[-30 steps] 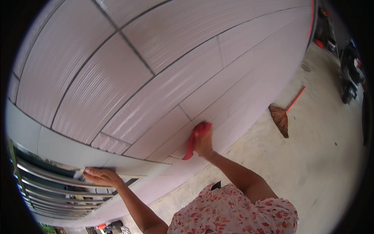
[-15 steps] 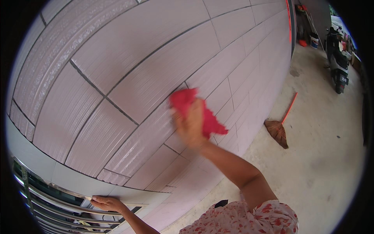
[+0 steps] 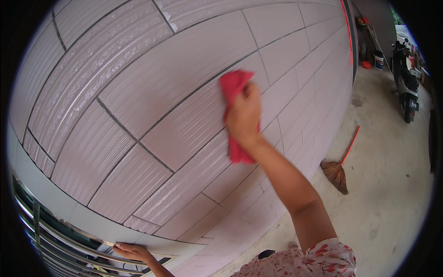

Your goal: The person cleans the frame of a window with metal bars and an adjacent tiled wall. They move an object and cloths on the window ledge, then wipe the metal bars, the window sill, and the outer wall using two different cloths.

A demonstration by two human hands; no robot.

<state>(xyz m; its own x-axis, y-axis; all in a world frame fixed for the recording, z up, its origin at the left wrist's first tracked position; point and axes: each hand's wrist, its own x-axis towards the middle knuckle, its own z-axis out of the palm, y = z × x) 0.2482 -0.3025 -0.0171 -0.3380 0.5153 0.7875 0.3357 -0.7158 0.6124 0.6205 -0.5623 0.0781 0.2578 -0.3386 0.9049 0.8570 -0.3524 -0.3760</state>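
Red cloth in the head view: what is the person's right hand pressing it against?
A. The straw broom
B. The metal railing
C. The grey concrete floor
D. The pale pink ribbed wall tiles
D: the right hand holds the red cloth flat against the pale pink ribbed wall tiles, well above the floor.

A soft red cloth is seen against ribbed, faintly glossy pink wall tiles; polished metal rails and a rough, matt concrete floor are shown.

Right hand presses a cloth against the tiled wall. Left hand rests lower left on the metal railing. Broom leans at the wall's foot, right; motorbike stands beyond it on the floor.
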